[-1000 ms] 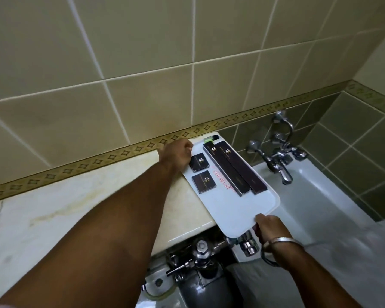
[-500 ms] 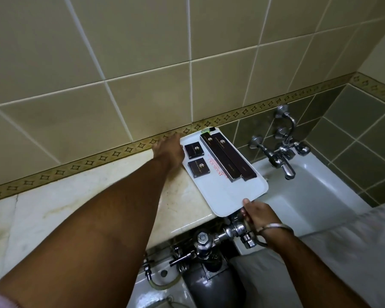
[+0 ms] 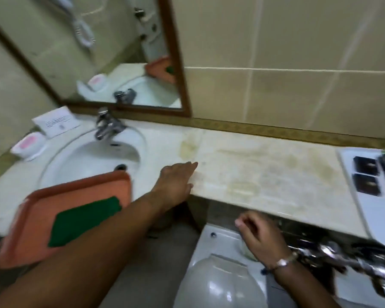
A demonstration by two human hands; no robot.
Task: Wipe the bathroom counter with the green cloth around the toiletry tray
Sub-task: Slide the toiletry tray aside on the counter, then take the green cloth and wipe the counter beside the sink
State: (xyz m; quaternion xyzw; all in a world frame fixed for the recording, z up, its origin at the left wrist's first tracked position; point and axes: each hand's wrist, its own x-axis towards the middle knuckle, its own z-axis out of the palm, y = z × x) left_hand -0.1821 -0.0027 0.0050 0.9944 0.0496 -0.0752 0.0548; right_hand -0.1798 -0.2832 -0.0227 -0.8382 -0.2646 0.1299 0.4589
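Observation:
The green cloth [image 3: 85,221] lies folded on an orange tray [image 3: 38,210] at the front left of the counter, partly over the sink rim. My left hand [image 3: 176,183] hovers flat with fingers apart over the stained marble counter [image 3: 265,172], empty, just right of the sink. Below the counter's front edge, over the toilet, my right hand [image 3: 258,236] holds nothing, its fingers loosely curled. The white toiletry tray [image 3: 369,203] with dark boxes sits at the counter's far right end, touched by neither hand.
A white sink [image 3: 87,161] with a chrome tap [image 3: 107,125] is set in the counter at left. A soap dish [image 3: 29,145] and a white card [image 3: 56,123] stand behind it. A framed mirror [image 3: 111,54] hangs above. The toilet [image 3: 220,276] and chrome flush pipes [image 3: 347,261] are below.
Both hands have let go of the white toiletry tray and pulled back to the left. The view has swung left, bringing the sink, the orange tray and the green cloth into sight.

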